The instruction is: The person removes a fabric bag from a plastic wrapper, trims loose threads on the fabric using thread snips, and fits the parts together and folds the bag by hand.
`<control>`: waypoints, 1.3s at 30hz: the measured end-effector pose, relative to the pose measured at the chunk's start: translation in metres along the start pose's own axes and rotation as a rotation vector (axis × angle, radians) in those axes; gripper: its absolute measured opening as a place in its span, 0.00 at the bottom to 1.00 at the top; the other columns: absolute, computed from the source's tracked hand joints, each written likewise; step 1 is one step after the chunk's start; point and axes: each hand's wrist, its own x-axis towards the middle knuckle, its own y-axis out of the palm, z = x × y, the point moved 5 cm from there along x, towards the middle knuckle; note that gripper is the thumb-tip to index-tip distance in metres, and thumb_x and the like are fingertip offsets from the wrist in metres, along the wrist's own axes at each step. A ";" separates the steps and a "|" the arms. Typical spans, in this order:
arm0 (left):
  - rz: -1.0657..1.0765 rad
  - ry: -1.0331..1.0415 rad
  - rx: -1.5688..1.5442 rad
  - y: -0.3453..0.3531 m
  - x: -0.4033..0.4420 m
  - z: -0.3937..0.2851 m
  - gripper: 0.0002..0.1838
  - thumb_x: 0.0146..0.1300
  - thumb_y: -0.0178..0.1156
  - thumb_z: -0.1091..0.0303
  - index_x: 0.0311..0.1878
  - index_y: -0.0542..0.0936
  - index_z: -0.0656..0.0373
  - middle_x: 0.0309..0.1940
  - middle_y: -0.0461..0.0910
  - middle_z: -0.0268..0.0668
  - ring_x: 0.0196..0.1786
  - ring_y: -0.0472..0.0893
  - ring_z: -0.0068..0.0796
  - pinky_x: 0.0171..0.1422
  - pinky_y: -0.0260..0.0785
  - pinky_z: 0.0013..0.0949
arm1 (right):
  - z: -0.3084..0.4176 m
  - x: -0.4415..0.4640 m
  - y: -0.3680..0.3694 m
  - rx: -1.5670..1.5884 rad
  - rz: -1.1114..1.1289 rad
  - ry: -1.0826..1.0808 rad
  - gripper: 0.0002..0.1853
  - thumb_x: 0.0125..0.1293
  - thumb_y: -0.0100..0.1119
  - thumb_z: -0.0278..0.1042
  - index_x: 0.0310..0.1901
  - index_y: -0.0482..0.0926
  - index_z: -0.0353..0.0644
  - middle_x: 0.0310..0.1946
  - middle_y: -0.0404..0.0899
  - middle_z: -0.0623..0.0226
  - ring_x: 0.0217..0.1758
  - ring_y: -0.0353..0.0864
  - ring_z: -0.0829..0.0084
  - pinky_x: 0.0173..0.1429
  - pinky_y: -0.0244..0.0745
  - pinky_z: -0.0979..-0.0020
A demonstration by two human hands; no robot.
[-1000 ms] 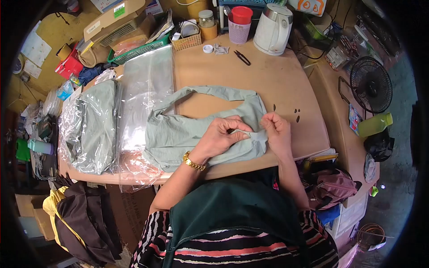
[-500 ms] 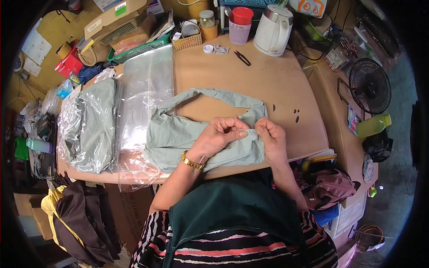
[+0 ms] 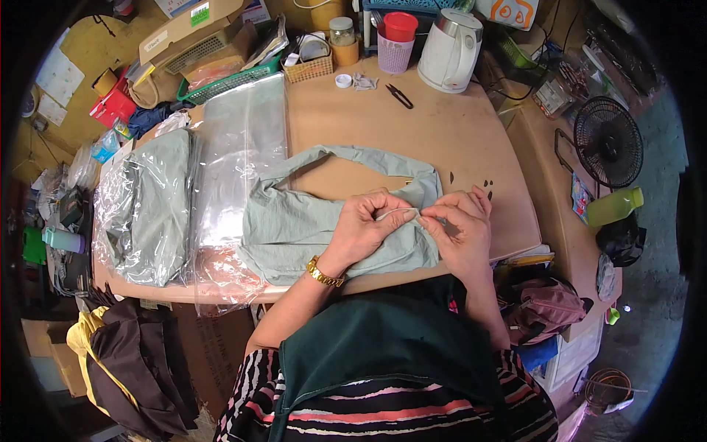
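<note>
Your two hands meet over one green cloth bag (image 3: 283,221), which lies beneath them and spreads out to their left, its one strap looping beyond. Your left hand (image 3: 368,227), with one gold watch (image 3: 324,272) at its wrist, pinches the bag's fabric between thumb and curled fingers; your right hand (image 3: 462,227) has thumb and forefinger brought together right beside that pinch, its other fingers loosely raised, though what sits between the tips is too small to tell. Further left of your hands you have one plastic-wrapped bundle (image 3: 158,206) and, nearer, flat clear plastic (image 3: 239,118) whose layers cannot be counted. Beyond your hands lie one pair of snips (image 3: 399,96) and one kettle (image 3: 446,55). The near edge of the table (image 3: 471,136) runs just below your hands; its broadest bare stretch reaches from the strap to the snips.
</note>
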 end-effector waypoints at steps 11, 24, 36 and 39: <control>-0.200 0.008 -0.002 -0.019 0.005 0.002 0.07 0.65 0.64 0.69 0.38 0.83 0.64 0.29 0.80 0.27 0.31 0.73 0.14 0.35 0.65 0.21 | -0.044 -0.027 -0.003 0.213 -0.344 0.163 0.08 0.61 0.65 0.31 0.31 0.76 0.38 0.32 0.76 0.64 0.37 0.76 0.71 0.44 0.70 0.73; 0.056 0.370 0.584 -0.018 0.037 -0.031 0.06 0.63 0.63 0.71 0.39 0.82 0.64 0.33 0.84 0.42 0.35 0.83 0.36 0.42 0.75 0.32 | -0.075 -0.064 0.048 0.702 0.200 0.505 0.18 0.67 0.61 0.38 0.23 0.72 0.36 0.15 0.72 0.72 0.21 0.70 0.82 0.26 0.64 0.72; 0.102 0.192 1.074 -0.047 -0.035 -0.025 0.18 0.55 0.70 0.59 0.46 0.80 0.57 0.30 0.83 0.41 0.34 0.83 0.42 0.38 0.73 0.38 | -0.113 -0.018 0.032 0.533 -0.209 0.419 0.09 0.72 0.53 0.31 0.34 0.75 0.34 0.25 0.71 0.74 0.34 0.67 0.86 0.39 0.65 0.81; 0.128 -0.467 0.798 -0.114 -0.073 -0.001 0.12 0.57 0.68 0.64 0.38 0.82 0.62 0.26 0.83 0.41 0.33 0.84 0.33 0.38 0.73 0.35 | -0.138 -0.024 0.023 0.427 -0.285 0.387 0.12 0.74 0.51 0.32 0.33 0.74 0.34 0.23 0.68 0.75 0.32 0.65 0.85 0.38 0.64 0.80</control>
